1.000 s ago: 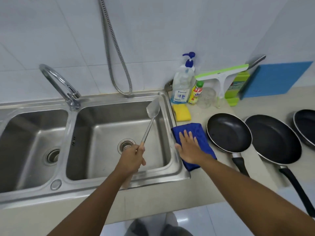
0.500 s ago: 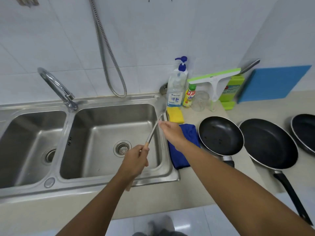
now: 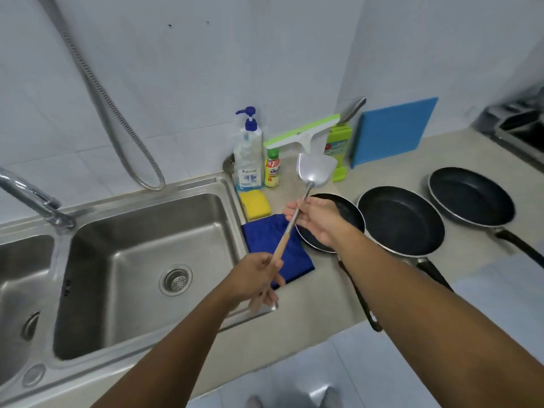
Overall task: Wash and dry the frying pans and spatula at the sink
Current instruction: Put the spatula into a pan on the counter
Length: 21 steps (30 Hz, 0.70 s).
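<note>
A metal spatula (image 3: 315,170) with a wooden handle is held up over the counter, blade toward the wall. My left hand (image 3: 255,279) grips the wooden end of the handle. My right hand (image 3: 319,217) is around the metal shaft just below the blade, fingers partly curled on it. Three black frying pans stand in a row on the counter: the nearest pan (image 3: 350,213) partly hidden under my right hand, a middle pan (image 3: 401,220) and a far right pan (image 3: 471,197). A blue cloth (image 3: 265,234) lies beside the sink under the spatula.
A double steel sink (image 3: 141,260) with a faucet (image 3: 29,198) and hanging hose fills the left. A yellow sponge (image 3: 254,204), soap pump bottle (image 3: 248,157), small bottle (image 3: 272,169), green squeegee (image 3: 303,132) and blue board (image 3: 391,131) line the wall. A stove edge (image 3: 518,134) is far right.
My right hand left the blue cloth and took hold of the spatula shaft. Both hands carried the spatula right, from over the sink basin to over the cloth and counter.
</note>
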Motion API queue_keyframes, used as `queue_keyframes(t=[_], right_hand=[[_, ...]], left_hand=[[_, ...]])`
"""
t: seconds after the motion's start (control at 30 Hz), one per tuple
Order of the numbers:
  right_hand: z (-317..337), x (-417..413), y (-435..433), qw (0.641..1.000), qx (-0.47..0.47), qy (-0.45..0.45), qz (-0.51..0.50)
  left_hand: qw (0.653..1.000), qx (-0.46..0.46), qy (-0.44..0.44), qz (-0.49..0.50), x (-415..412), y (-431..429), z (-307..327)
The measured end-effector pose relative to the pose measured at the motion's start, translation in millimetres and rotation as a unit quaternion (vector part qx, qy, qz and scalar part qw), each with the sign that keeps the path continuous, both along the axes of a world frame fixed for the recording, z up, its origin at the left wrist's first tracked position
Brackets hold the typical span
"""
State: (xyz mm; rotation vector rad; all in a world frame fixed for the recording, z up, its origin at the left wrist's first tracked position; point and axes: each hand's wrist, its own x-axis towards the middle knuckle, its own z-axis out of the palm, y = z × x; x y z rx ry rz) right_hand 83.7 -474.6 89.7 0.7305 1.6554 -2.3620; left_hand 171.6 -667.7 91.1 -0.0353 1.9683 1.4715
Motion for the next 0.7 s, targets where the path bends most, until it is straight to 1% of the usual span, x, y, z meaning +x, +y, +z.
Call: queue_keyframes(t=[0.1,0.17,0.3,0.47,0.53,0.6,0.7], right_hand=[[4,10,53,0.999,0.045,0.019,-0.013],[7,15,95,0.997,0.059,0.027,-0.035],[8,29,193,0.994,0.066,0.039,-0.072],[12,53,320,0.994,0.07,0.023,-0.081],[11,61,364,0.994,0.07,0.011,-0.088],[7,66,404,0.993,0.083,0.003,-0.087],[0,67,453,0.989,0.098,-0.005,-0.109]], left_hand=[[0.999,-0.011,0.017,-0.038,-9,57,6],[0.998,-0.008,0.026,-0.053,-13,100,3],[0.997,0.011,0.004,-0.075,-11,198,-6],[0.992,0.017,-0.007,-0.127,5,324,-9],[0.99,0.003,-0.01,-0.142,11,370,-10],[0.989,-0.016,-0.01,-0.147,15,413,-9],[0.99,-0.014,-0.027,-0.141,17,470,-11]])
